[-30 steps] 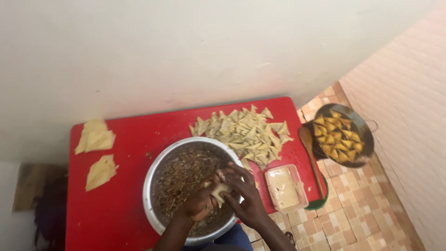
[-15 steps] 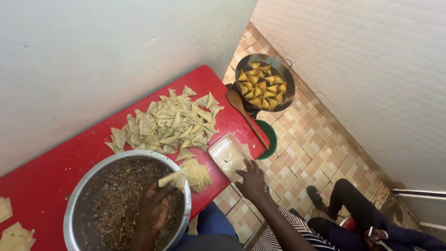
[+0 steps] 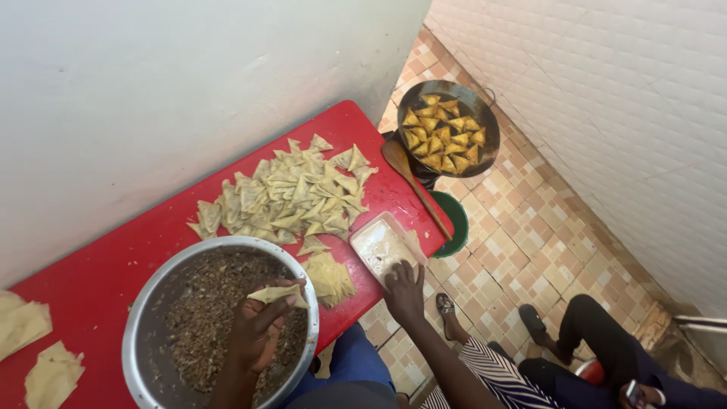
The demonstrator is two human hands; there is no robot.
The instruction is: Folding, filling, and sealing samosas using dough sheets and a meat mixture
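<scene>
Fingers of the left hand (image 3: 261, 329) pinch a pastry cone (image 3: 277, 294) over the bowl (image 3: 140, 322); right hand (image 3: 404, 291), seemingly unclenched, touches the tub (image 3: 382, 246).

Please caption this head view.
Left hand holds folded pastry over filling bowl; right hand dips into paste tub.

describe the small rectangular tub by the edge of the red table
The tub is a shallow, clear plastic rectangle with rounded corners holding a pale, whitish paste. It sits flat on the red table near its front edge, below the pile of folded pastries. The right hand has its fingers at its near rim.
</scene>
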